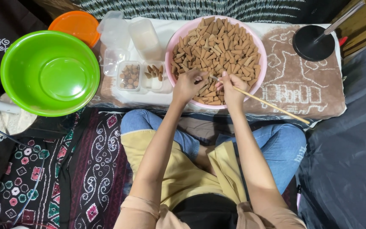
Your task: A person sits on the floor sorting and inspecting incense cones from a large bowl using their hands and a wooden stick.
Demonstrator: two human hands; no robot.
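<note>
Over the pink bowl [257, 80], brown cones [217, 46] lie heaped, tips pointing everywhere.

Probably a home floor workspace: patterned mats [94, 169], low cloth-covered board [301, 80], plastic bowls [49, 72].

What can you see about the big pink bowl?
The pink bowl is round, shallow and looks like plastic. It sits upright on a low cloth-covered board, in front of the seated person. It is heaped with small brown cones. The left hand and right hand rest over its near edge; the right one holds a thin wooden stick that points into the pile.
</note>
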